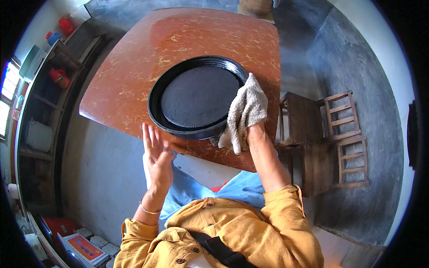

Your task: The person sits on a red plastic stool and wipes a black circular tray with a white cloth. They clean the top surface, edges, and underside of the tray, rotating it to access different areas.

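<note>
A round black pan-like vessel [201, 97] with a ridged rim rests on a reddish-brown marbled table [127, 73]. My right hand is mostly hidden under a beige terry cloth [249, 107], which lies against the right side of the black rim; the wrist comes out below the cloth. Near the table's front edge, just left of and below the vessel, my left hand [157, 160] is raised with its fingers apart and nothing in it. A little dark grey material shows beneath the rim beside the cloth.
Wooden chairs [305, 117] stand right of the table. Along the left wall runs a shelf unit [37, 100] with red containers [60, 78]. A boxed item [85, 248] and several grey blocks lie at lower left. A wooden object [255, 8] stands beyond the table.
</note>
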`<state>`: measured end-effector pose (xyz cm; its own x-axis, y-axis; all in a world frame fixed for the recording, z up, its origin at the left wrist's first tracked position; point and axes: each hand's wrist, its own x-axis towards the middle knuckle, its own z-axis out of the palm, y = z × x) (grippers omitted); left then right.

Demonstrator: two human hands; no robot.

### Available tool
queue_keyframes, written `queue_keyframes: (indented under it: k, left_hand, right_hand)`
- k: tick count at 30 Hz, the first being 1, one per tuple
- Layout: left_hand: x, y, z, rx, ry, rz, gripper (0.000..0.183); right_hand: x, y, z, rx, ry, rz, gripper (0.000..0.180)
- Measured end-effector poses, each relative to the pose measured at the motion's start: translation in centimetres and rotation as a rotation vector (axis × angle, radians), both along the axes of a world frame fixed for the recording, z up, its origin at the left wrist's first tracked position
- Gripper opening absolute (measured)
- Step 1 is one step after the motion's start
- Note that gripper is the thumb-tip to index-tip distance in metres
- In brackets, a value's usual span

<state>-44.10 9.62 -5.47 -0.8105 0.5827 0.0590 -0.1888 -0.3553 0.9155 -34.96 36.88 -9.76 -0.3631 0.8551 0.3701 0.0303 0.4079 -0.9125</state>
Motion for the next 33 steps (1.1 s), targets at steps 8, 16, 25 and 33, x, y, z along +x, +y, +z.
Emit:
queue_keyframes:
  k: [8, 16, 25, 33]
  left_hand:
    - [0.6, 1.9, -1.0, 0.153, -0.625, -0.087, 0.016]
    - [0.2, 1.1, 1.4, 0.042, -0.105, 0.037, 0.056]
    - [-1.7, -0.2, 5.8, -0.012, 0.205, -0.011, 0.075]
    - [2.1, 2.3, -1.0, 0.017, -0.044, 0.093, 0.077]
  right_hand:
    - [0.9, -7.6, 4.3, 0.143, -0.321, -0.111, 0.033]
    - [0.1, -7.0, 5.9, -0.07, -0.707, -0.112, 0.032]
    - [0.1, -3.3, 4.4, -0.339, -0.258, 0.297, 0.034]
    - [-0.3, -10.8, 1.1, 0.34, -0.345, 0.012, 0.034]
